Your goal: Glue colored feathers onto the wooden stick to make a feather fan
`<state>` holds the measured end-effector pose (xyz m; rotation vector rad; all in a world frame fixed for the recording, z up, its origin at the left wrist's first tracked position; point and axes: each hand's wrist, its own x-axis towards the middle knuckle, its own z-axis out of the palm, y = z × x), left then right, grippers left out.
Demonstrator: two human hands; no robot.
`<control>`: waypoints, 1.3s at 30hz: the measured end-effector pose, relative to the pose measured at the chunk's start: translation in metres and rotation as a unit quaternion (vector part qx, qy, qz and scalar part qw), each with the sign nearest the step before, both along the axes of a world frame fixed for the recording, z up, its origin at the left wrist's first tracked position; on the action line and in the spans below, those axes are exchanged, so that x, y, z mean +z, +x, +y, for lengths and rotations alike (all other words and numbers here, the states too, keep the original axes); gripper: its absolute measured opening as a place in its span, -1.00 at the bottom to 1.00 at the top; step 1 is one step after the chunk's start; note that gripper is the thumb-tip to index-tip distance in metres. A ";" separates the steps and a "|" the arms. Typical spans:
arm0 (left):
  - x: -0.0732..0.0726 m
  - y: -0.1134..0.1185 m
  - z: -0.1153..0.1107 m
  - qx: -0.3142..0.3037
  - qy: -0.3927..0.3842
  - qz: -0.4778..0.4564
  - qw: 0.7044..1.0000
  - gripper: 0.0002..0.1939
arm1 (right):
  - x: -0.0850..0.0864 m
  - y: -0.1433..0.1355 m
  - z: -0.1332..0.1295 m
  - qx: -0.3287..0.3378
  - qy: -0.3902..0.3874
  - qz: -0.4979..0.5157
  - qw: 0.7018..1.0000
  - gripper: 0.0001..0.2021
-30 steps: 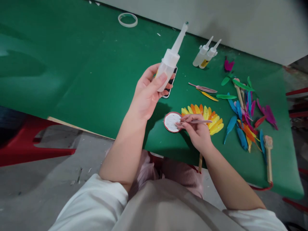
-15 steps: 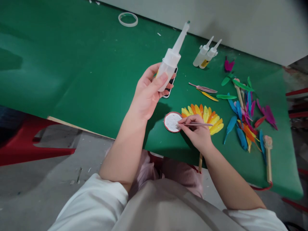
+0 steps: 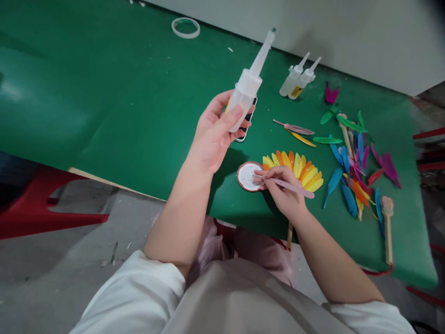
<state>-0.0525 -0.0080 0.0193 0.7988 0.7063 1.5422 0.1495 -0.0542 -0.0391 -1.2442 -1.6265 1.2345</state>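
The left hand [image 3: 222,125] grips a glue bottle [image 3: 243,99]; the right hand [image 3: 285,188] holds a pale pink feather [image 3: 295,187].

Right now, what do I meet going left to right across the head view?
Red stool, white ring, nozzle bottle in the left hand, two standing bottles, small magenta feathers, wooden stick with a red cord. Overlapping items left out.
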 end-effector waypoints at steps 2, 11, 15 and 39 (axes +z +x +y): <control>0.001 0.000 0.000 -0.002 0.001 -0.004 1.000 -0.82 | 0.003 0.000 0.000 0.002 0.011 -0.017 1.000 -0.84; 0.001 0.000 -0.001 -0.001 -0.007 0.010 1.000 -0.83 | 0.010 0.000 0.003 0.013 0.056 -0.055 0.997 -0.84; 0.001 0.000 -0.001 0.004 -0.009 0.023 1.000 -0.82 | 0.008 0.000 0.002 0.023 0.035 -0.011 0.999 -0.84; -0.001 0.000 -0.002 0.004 -0.001 0.026 1.000 -0.79 | 0.011 0.008 0.011 0.064 0.033 0.019 0.997 -0.83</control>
